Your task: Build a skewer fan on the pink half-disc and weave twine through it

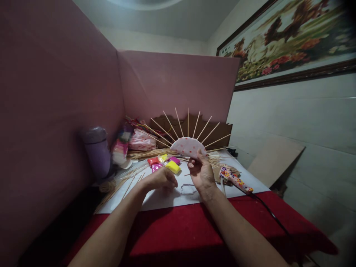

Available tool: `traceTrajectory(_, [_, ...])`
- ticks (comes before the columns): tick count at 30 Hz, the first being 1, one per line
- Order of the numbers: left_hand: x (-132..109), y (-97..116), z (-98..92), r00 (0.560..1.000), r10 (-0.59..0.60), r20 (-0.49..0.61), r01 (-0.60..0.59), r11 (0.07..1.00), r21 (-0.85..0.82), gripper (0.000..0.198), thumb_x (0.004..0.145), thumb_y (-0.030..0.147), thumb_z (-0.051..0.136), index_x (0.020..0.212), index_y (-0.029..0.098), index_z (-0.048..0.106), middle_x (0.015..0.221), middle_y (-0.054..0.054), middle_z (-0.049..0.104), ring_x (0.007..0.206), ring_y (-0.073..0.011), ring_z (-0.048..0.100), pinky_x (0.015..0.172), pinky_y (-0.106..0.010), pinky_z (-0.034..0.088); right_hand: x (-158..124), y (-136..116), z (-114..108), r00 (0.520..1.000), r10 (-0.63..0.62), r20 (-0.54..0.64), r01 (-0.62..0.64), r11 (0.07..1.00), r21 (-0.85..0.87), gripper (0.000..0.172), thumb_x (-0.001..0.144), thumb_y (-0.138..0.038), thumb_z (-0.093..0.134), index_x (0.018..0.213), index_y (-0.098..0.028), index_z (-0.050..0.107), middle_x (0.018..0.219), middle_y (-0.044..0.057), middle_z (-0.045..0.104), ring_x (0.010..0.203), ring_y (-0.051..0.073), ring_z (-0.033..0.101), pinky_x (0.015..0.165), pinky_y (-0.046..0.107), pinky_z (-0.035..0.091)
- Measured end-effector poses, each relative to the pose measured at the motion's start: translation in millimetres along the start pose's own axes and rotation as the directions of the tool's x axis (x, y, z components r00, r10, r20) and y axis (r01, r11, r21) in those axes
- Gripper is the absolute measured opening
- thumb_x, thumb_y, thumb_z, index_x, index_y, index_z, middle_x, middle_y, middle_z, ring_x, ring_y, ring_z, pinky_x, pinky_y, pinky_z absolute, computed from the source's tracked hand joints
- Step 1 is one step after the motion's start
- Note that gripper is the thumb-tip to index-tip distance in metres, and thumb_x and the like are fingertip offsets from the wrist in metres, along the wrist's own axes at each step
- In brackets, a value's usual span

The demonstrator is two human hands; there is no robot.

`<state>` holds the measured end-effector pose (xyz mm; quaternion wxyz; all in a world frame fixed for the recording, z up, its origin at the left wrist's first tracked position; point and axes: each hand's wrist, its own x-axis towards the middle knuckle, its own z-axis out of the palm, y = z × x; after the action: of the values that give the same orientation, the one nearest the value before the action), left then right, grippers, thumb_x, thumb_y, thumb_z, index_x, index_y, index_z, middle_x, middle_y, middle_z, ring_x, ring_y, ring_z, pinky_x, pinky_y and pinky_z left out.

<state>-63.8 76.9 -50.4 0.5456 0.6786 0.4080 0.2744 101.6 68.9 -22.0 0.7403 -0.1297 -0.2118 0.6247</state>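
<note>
The right hand point(202, 173) pinches; the left hand point(161, 178) curls.

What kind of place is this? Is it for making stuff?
Probably, yes. It looks like a small indoor craft corner: bundles of thin sticks lie on the table, what seems a glue gun sits nearby, and the right hand holds a spotted half-circle with sticks fanning out.

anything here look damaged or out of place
Yes: the brown cardboard behind the fan-shaped piece has a ragged, uneven top edge, as if torn or roughly cut. The fan-shaped piece itself, held in the right hand, shows no obvious damage.
</note>
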Motion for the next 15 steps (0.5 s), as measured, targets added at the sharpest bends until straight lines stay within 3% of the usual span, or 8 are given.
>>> traceTrajectory(4, [-1.2,1.5,-1.4,1.000,0.005,-0.005,-0.005,1.000,0.026,0.015,0.057,0.026,0.077,0.059,0.013,0.070,0.047,-0.006,0.064,0.034,-0.0132,0.055,0.036,-0.022,0.043,0.5,0.4,0.0,1.000,0.007,-0.012,-0.007,0.999,0.038,0.032,0.054,-0.017,0.082,0.071,-0.019,0.054,0.053,-0.010,0.055,0.043,0.005,0.046,0.035,0.013,0.035])
traceTrajectory(10, [2.5,7.0,-1.7,0.983,0.041,-0.180,-0.032,0.998,0.049,0.026,0.057,0.034,0.077,0.051,0.014,0.062,0.043,-0.003,0.060,0.031,-0.0107,0.051,0.032,-0.019,0.037,0.3,1.4,0.0,1.000,0.018,0.008,-0.018,0.999,0.044,0.034,0.052,-0.018,0.083,0.072,-0.019,0.055,0.053,-0.010,0.055,0.044,0.005,0.047,0.036,0.014,0.036])
traceTrajectory(15, [6.2,11.0,-2.8,0.904,0.102,-0.416,-0.084,0.994,0.063,0.034,0.064,0.038,0.069,0.043,0.016,0.054,0.035,0.001,0.051,0.028,-0.0076,0.041,0.031,-0.019,0.027,-0.8,2.8,0.7,0.998,0.064,0.014,-0.064,0.998,0.002,0.032,0.054,-0.018,0.082,0.070,-0.019,0.054,0.054,-0.009,0.055,0.044,0.004,0.047,0.036,0.013,0.037])
